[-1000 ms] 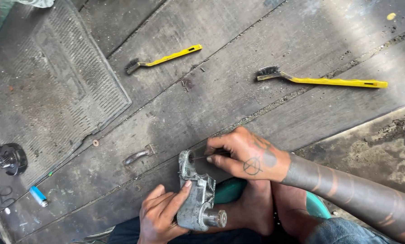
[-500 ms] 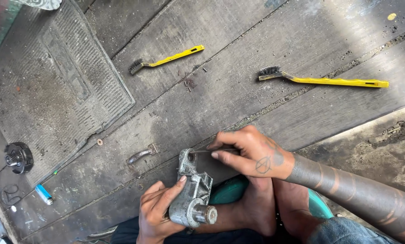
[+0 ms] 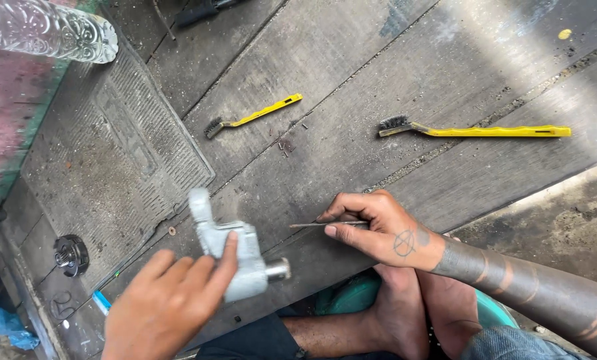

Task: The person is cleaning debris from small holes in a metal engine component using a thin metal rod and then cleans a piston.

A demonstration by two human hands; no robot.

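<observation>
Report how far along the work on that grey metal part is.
Done: two yellow wire brushes lie set down on the planks. In hand: the left hand lifts the grey metal part; the right hand pinches a thin metal pick, tip off the part. Left: cannot tell.

Workshop, grimy plank floor, wire brushes

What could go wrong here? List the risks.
1. The left hand holds the grey metal part lifted off the boards, gripped from one side only; it might slip and drop toward the bare feet just below.
2. The right hand pinches a thin metal pick pointing at the part; a slip could jab the left fingers.
3. The small screws lying loose near the plank gaps could roll in and get lost.
</observation>
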